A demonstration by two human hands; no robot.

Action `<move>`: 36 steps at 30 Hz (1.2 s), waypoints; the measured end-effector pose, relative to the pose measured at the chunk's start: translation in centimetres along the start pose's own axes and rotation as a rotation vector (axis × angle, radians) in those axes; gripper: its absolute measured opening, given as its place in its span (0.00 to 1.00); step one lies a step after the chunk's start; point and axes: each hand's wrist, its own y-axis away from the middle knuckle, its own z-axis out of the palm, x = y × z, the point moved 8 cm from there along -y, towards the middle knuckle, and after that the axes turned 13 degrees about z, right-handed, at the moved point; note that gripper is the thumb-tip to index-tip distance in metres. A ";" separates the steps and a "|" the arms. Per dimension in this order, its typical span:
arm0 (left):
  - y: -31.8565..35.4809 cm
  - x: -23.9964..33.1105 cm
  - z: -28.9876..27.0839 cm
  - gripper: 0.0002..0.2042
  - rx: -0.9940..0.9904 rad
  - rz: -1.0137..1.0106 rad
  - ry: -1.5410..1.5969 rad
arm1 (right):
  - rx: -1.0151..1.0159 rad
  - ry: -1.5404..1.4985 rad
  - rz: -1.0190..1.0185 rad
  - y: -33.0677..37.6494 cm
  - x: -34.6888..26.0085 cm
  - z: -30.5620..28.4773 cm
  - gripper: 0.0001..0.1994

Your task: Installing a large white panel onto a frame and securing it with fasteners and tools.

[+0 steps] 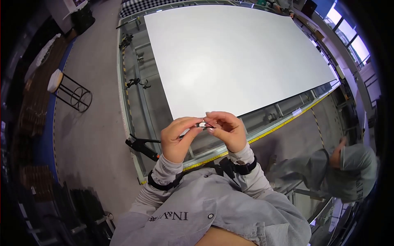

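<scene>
Both of my hands are raised in front of my chest, over the near edge of a glass table (139, 102). My left hand (177, 138) and my right hand (228, 129) together pinch a small thin dark object (204, 124) between their fingertips. What the object is cannot be told at this size. A large white sheet (234, 53) lies flat on the table just beyond my hands.
A black clamp with an orange tip (142, 146) grips the table's near left edge, and further clamps (136, 83) sit along the left side. A yellow tape measure (271, 129) runs along the front edge. A white-topped stool (69, 90) stands left; another person (340, 172) bends down at right.
</scene>
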 end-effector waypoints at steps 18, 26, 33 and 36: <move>2.0 -3.0 -0.4 0.04 -0.062 -0.229 -0.065 | 0.170 0.433 0.122 -1.0 1.5 -1.1 0.04; 12.9 -13.5 -1.2 0.05 0.198 -0.626 0.257 | 0.095 0.291 0.407 -3.6 13.2 -4.6 0.08; 15.3 -17.2 -4.2 0.08 0.161 -0.187 -0.787 | 0.247 -0.033 0.792 -2.4 22.8 -10.9 0.11; 15.0 -19.8 -3.3 0.08 0.152 -0.429 -0.472 | 0.251 -0.252 0.815 -3.1 24.5 -11.0 0.10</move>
